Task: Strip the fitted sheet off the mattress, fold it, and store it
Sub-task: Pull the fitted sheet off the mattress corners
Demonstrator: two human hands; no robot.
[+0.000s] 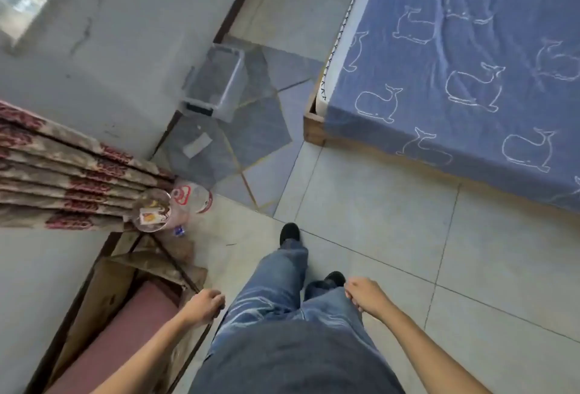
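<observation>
Wearer: dark charcoal top (295, 362), plain, its hem overlapping the waist of the jeans (273, 293). Jeans are faded blue denim with pale crease streaks across the thighs and loose legs. Below the jeans' hems: black left shoe (289, 233) and right shoe (333, 279). Flanking the jeans: forearms uncovered, left hand (205, 304) and right hand (364, 295) bare.

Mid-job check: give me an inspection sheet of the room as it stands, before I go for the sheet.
Surface: tiled floor, darker patterned patch near the wall.
Job's things: blue whale-print fitted sheet covers the mattress on a wooden bed frame; clear storage bin by the wall.
Clutter: plastic bottles; open cardboard box.
Hands: left hand and right hand hang loosely curled, holding nothing.
Cables: nothing seen.
Surroundings: patterned curtain, grey wall.
</observation>
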